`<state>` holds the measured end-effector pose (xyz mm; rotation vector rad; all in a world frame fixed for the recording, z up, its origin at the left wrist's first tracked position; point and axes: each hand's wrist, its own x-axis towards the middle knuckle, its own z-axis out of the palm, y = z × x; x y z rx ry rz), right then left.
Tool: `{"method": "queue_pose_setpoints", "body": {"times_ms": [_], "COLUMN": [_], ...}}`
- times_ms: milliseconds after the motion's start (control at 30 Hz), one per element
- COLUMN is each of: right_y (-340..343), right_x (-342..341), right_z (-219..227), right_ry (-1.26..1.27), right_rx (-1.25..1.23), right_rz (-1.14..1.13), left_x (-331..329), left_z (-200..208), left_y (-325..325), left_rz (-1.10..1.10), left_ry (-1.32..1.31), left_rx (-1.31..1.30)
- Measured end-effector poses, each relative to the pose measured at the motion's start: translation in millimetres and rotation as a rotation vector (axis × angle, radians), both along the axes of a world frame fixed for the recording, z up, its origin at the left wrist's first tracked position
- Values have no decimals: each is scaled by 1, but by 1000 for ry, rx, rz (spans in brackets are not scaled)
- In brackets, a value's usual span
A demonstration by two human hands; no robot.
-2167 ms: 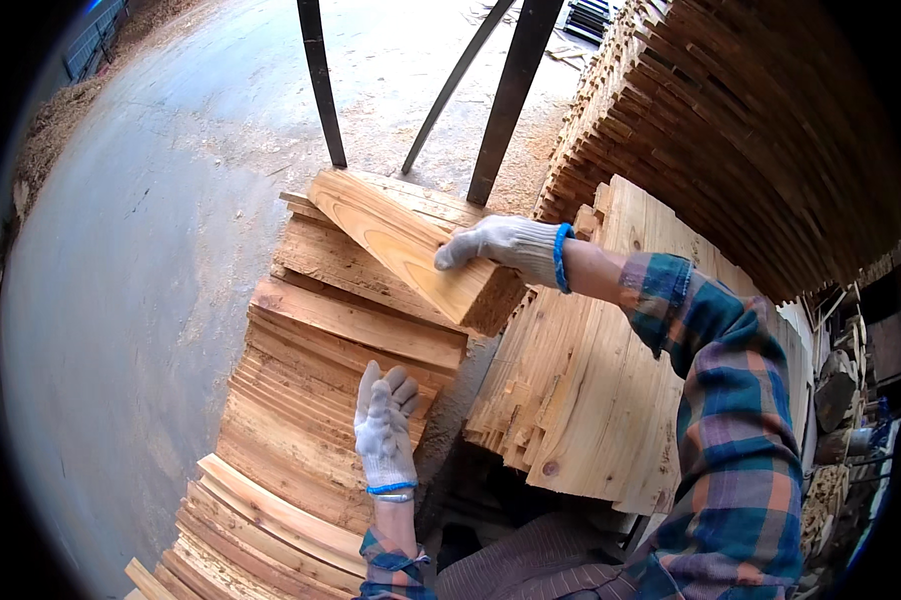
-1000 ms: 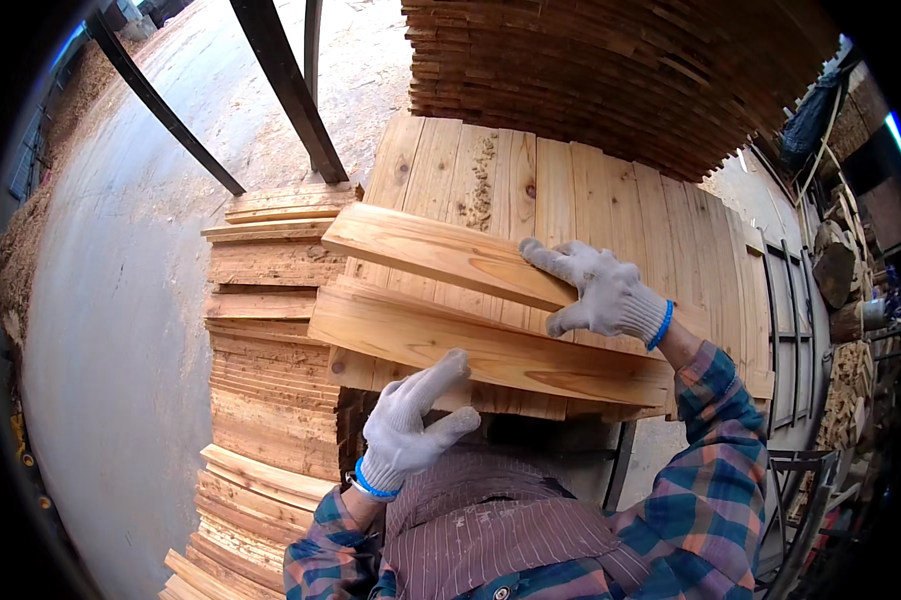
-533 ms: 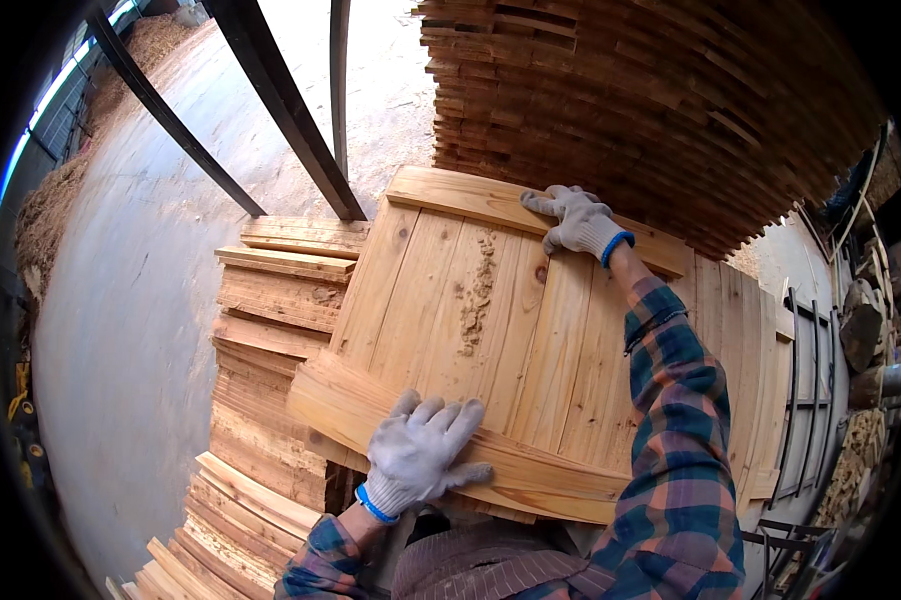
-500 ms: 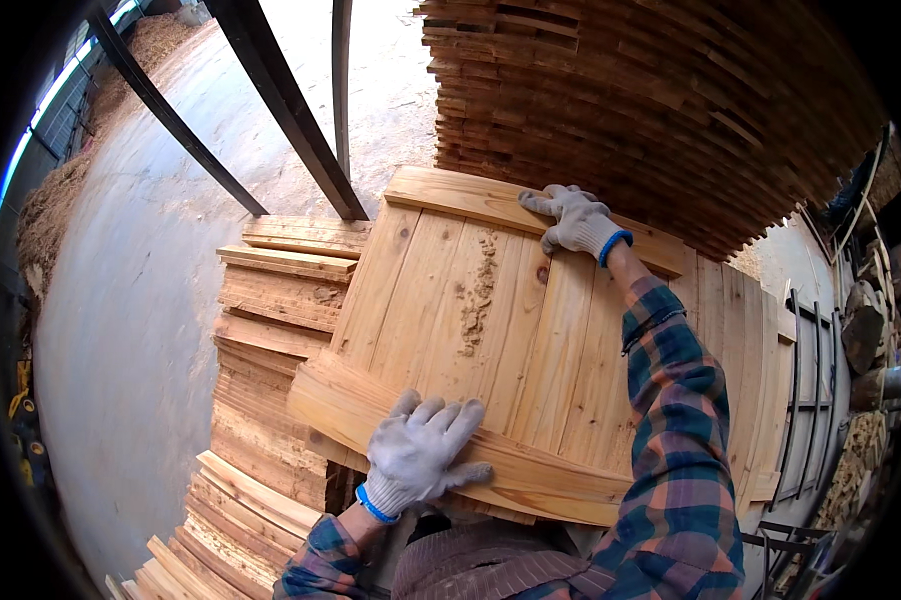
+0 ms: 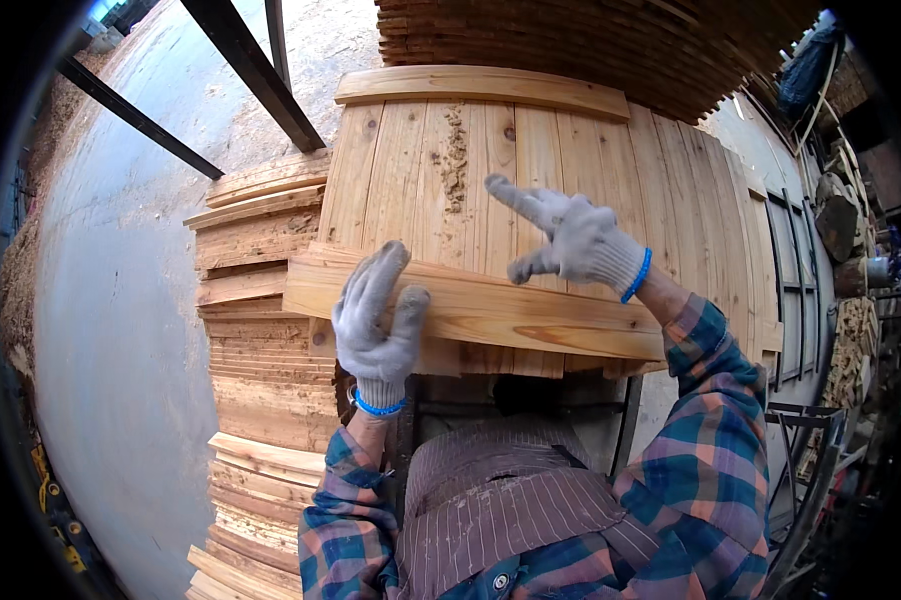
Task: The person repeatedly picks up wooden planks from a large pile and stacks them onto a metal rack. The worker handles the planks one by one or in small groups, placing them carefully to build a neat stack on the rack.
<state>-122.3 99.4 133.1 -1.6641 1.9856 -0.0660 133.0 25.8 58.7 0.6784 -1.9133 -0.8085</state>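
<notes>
While the bed of side-by-side planks fills the middle of your view, two crosswise boards already lie on it: the far board rests along the edge away from you, and the near board lies along the edge by your body. Judging from that, both cross pieces look placed, though I can see no nail or fastening, so fixing them seems yet to be done. Behind the bed rises a tall wall of stacked lumber, and to your left a lower stack of boards steps down beside the grey concrete floor. Dark steel bars slant across the upper left, near the bed's far corner but not over it. A metal rack stands at your right, just beside the planks. Your left hand is gloved, with fingers spread flat and lying on the near board at its left end. Your right hand hovers open above the planks, fingers splayed, one pointing away, holding nothing. A streak of sawdust lies on the planks between the two boards.
</notes>
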Motion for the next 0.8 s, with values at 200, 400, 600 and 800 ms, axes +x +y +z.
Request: {"method": "queue_pose_setpoints", "body": {"times_ms": [200,400,600,800], "right_y": [57,56,135,257], "right_x": [80,77,58,111], "right_z": [-35,13,33,-43], "right_ry": [405,277,343,584], "right_rx": [-43,94,-156,-445], "right_rz": [128,-11,-290,-308], "left_x": [75,81,19,-23], "left_z": [-6,7,10,-25], "left_y": [23,2,-4,-19], "left_rz": [57,-181,-312,-609], "left_ry": [128,-84,-823,-642], "left_rx": [341,135,-518,-609]}}
